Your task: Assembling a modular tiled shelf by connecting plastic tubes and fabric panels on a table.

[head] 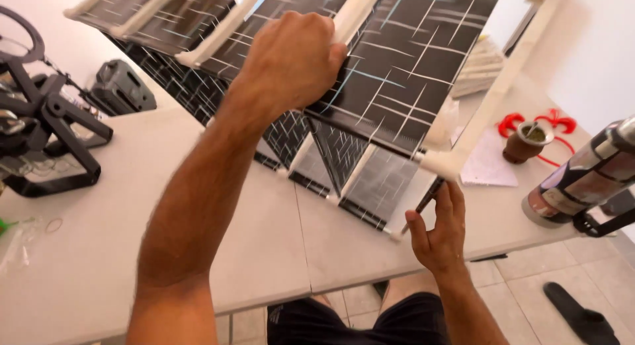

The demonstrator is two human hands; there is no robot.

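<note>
Left hand (291, 57) clamped over the top edge of a frame (397, 74), fingers wrapped on one of its white bars, thumb side against the dark panel. Right hand (440, 229) lower down, under the frame's near corner, pinching a thin dark tool (426, 198) between thumb and fingers, tip up at the white corner piece (442, 164). Frame stands tilted over the table (99, 252), lifted between both hands, lower edge close to the tabletop.

Frame: flat dark glossy panels crossed by thin white lines, set in white bars with rounded joints, several panels side by side. Table is pale, smooth, with a seam. At right a brown cup (526, 141) on a red cord (552, 130), a metal flask (589, 176) with dark bands, white paper. At left a black stand (46, 140).
</note>
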